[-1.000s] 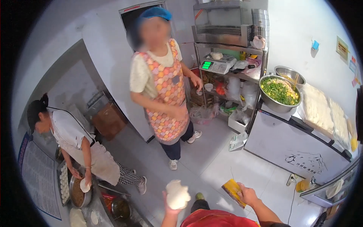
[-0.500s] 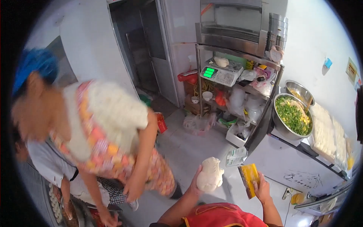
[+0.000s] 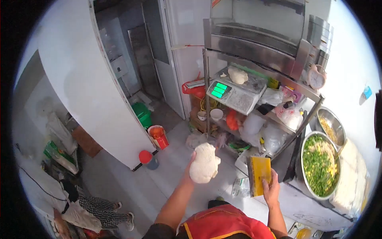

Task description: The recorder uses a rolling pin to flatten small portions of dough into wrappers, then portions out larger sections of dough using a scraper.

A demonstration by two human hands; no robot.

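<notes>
A lump of pale dough (image 3: 205, 164) rests in my left hand (image 3: 189, 170), whose fingers are mostly hidden behind it. My right hand (image 3: 271, 191) grips a dough scraper (image 3: 261, 171) by its yellow plastic, its dark edge turned to the left. Both hands are held up apart from each other, in front of my red apron (image 3: 227, 223). Ahead of them, on a metal rack, stands a digital scale (image 3: 234, 97) with green lit displays. Another piece of dough (image 3: 238, 75) lies on the scale's pan, with a tiny bit beside it.
To the right, a steel bowl of chopped greens (image 3: 321, 167) and a smaller bowl (image 3: 332, 125) stand on a white cabinet. Bags and small bowls fill the rack's lower shelves. A red-lidded bin (image 3: 148, 159) stands by the wall end. Another person in checked trousers (image 3: 101, 207) is at lower left.
The rack and scale appear nearer and larger. My hands, still holding the dough and the scraper, sit higher in view. The person in the flowered apron has gone out of view.
</notes>
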